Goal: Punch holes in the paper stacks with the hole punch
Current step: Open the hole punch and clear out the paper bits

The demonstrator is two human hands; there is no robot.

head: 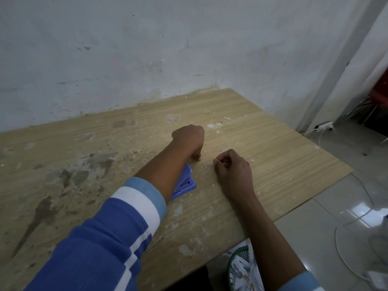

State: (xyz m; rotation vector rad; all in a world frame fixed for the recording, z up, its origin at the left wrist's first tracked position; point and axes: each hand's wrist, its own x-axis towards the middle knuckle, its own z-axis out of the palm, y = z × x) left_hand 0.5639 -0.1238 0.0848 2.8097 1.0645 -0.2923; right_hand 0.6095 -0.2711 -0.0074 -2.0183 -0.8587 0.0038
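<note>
A blue-purple plastic piece with small holes lies flat on the wooden table, mostly hidden under my left forearm; I cannot tell whether it is the hole punch. No paper stack is in view. My left hand is curled into a loose fist just beyond the piece, with one fingertip touching the tabletop. A little to its right, my right hand rests on the table with its fingers curled and its fingertips pinched together. Nothing can be seen held in either hand.
The table is stained and dotted with small white paper bits. A green basket of shredded paper stands below the table's near edge. A white fan base and a power strip are on the tiled floor at right. A wall stands behind the table.
</note>
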